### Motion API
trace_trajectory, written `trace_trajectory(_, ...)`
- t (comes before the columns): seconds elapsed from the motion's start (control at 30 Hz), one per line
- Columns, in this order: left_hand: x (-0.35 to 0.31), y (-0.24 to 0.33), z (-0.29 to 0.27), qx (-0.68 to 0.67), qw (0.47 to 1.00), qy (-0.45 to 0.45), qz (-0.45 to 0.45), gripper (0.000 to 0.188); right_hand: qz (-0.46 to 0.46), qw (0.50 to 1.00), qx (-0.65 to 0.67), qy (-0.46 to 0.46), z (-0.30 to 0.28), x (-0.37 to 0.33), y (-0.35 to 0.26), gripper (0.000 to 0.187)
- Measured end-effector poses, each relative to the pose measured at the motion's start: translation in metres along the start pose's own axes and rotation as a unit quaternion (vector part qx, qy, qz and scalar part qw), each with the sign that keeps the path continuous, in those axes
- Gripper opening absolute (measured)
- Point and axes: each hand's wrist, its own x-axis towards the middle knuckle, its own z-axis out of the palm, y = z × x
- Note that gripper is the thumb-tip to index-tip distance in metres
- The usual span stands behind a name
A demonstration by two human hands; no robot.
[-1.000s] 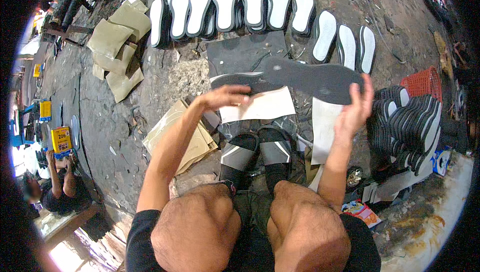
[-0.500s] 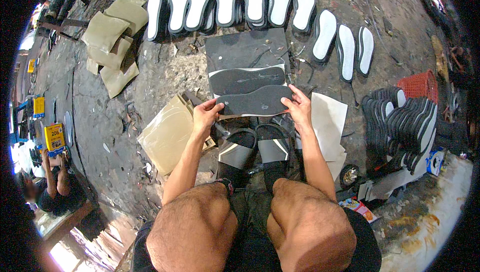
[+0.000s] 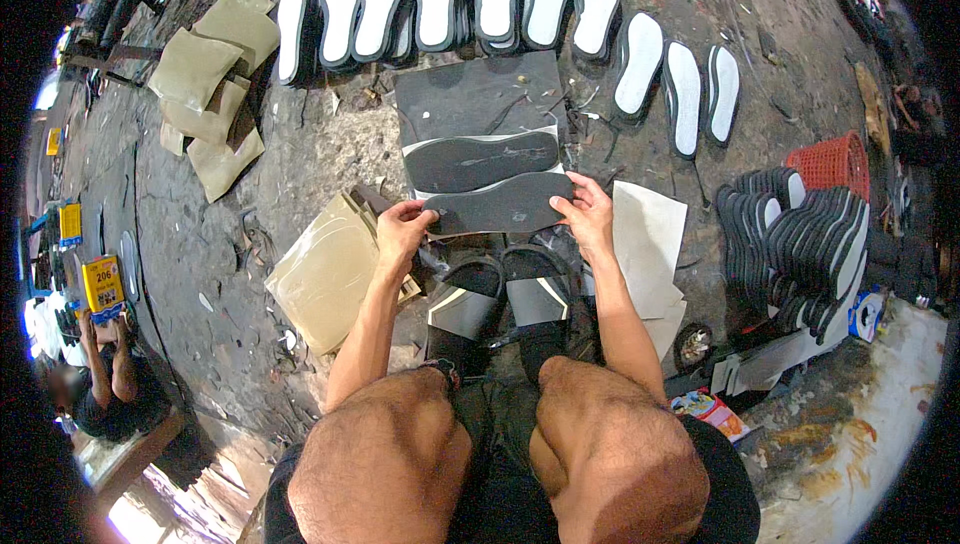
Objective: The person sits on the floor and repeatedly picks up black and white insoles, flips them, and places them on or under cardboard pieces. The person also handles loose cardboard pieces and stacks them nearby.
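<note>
- Left hand (image 3: 403,234) and right hand (image 3: 590,216): each pinching one end of a dark sole (image 3: 490,205).
- It sits just on the near side of a second sole (image 3: 480,163).
- Yellow box (image 3: 103,286), far left: dark printed figures.
- Red packet (image 3: 712,412): print unreadable.

Wearer, own body: the left hand (image 3: 402,234) and right hand (image 3: 588,216) are showing bare, and the left forearm (image 3: 362,334) and right forearm (image 3: 630,329) are likewise showing bare to the lower part of the view. Left knee (image 3: 375,444) and right knee (image 3: 620,434) are appearing uncovered, rounded, large in the fisheye. Black cloth (image 3: 735,484) is edging the outer right thigh; garment type is staying unclear. Feet are wearing black socks (image 3: 545,346) and open black sandals: left sandal (image 3: 462,309) and right sandal (image 3: 538,301) are each carrying a broad grey strap with a pale angled stripe.
</note>
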Motion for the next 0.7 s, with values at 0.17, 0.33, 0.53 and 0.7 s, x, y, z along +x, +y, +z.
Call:
trace_trajectory(0.17,0.006,-0.017,-0.001,-0.041,0.999,0.027,0.002,0.029,-0.022,1.000,-0.016,0.009,0.008,-0.001,0.000,0.053)
trace_trajectory(0.33,0.000,-0.012,0.006,-0.050,0.998,0.033,0.007,0.031,-0.039,0.999,-0.029,0.011,0.007,0.000,0.004,0.054)
trace_trajectory(0.53,0.000,-0.013,0.010,-0.007,0.997,0.065,0.034,0.035,-0.055,0.990,-0.127,0.037,0.010,0.004,0.005,0.052)
trace_trajectory(0.7,-0.005,0.001,0.016,0.052,0.995,0.075,0.036,0.030,-0.090,0.896,-0.417,0.121,0.013,-0.001,-0.014,0.056)
